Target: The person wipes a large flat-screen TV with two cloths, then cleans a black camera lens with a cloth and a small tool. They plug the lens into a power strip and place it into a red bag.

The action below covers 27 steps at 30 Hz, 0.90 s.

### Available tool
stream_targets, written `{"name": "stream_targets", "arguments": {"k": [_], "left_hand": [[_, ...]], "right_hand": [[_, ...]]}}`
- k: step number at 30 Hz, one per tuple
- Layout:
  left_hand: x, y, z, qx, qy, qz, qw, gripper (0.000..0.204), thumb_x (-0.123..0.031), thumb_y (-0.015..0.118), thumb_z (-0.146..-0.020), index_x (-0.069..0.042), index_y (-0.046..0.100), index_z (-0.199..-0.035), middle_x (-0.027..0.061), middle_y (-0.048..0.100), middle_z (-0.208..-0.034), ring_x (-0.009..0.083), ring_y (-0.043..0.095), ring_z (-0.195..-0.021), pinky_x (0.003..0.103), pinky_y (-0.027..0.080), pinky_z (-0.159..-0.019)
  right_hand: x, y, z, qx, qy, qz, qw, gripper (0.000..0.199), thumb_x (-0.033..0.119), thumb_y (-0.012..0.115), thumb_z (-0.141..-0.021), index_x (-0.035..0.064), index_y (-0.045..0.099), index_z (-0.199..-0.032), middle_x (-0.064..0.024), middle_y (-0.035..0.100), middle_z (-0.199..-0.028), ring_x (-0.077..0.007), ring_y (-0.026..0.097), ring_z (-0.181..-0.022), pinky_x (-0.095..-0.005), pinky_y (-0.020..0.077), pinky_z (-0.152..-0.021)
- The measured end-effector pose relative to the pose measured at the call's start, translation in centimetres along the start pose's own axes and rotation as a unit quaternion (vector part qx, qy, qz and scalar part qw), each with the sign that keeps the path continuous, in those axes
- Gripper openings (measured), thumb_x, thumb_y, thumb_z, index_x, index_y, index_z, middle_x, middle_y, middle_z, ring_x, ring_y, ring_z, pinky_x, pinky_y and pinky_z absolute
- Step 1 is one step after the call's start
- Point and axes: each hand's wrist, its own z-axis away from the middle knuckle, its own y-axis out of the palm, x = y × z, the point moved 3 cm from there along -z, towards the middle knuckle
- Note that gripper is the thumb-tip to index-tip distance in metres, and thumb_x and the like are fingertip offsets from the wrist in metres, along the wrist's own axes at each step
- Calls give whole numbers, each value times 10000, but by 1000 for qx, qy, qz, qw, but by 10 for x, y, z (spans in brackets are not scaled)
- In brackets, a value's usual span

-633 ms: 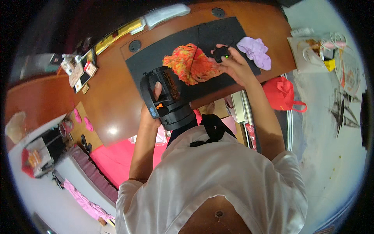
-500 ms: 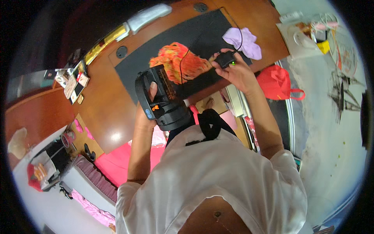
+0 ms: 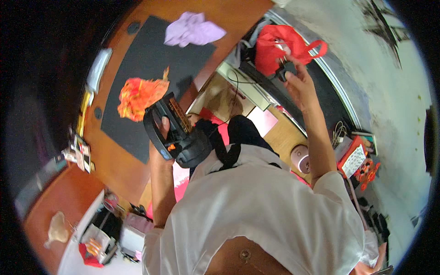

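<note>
My left hand (image 3: 165, 126) is wrapped round the handle of a large black handheld lamp (image 3: 195, 147) with an orange switch, held near my lap. A black strap (image 3: 228, 156) hangs by it against my white shirt. Off to the right, my right hand (image 3: 301, 87) is raised, its fingers closed on a small black plug adapter (image 3: 285, 71). A thin black cord (image 3: 237, 85) loops from the adapter back toward my lap; where it ends is hidden. Behind the adapter sits a red cloth bag (image 3: 270, 43).
A wooden desk (image 3: 128, 160) bears a black mat (image 3: 146, 57), a crumpled orange cloth (image 3: 137, 98) beyond the lamp and a lilac cloth (image 3: 192, 30). At the right are a pinkish-white round appliance (image 3: 300, 158) and a white coiled cable (image 3: 338, 133).
My body and view have turned right, away from the desk. My right hand has carried the adapter from over the mat to the red bag. The lamp stays in my left hand.
</note>
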Motion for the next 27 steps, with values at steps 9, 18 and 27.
{"name": "stream_targets", "arguments": {"k": [9, 18, 27], "left_hand": [[31, 130, -19, 274, -93, -182, 940, 631, -366, 803, -790, -14, 564, -1257, 81, 650, -1060, 195, 646, -933, 329, 523, -826], [121, 186, -50, 416, -220, -254, 845, 599, -63, 808, -754, -43, 552, -1294, 40, 643, -1058, 163, 634, -930, 297, 500, -872], [189, 284, -83, 510, -188, -328, 773, 654, -2, 820, -704, -50, 535, -1291, 27, 657, -1023, 129, 623, -927, 302, 493, -870]], "right_hand": [[-52, -146, 96, -251, -49, -149, 955, 186, 56, 550, -974, 37, 572, -1158, -96, 660, -1057, -222, 643, -1053, -465, 508, -1002], [-86, -217, 92, -414, -42, -26, 909, 269, 233, 600, -999, 45, 563, -1188, -104, 673, -1080, -146, 644, -818, -355, 596, -772], [-116, -323, -117, -394, -30, -61, 917, 612, 417, 696, -896, -20, 533, -1292, -130, 670, -1131, -210, 620, -941, -314, 470, -808]]}}
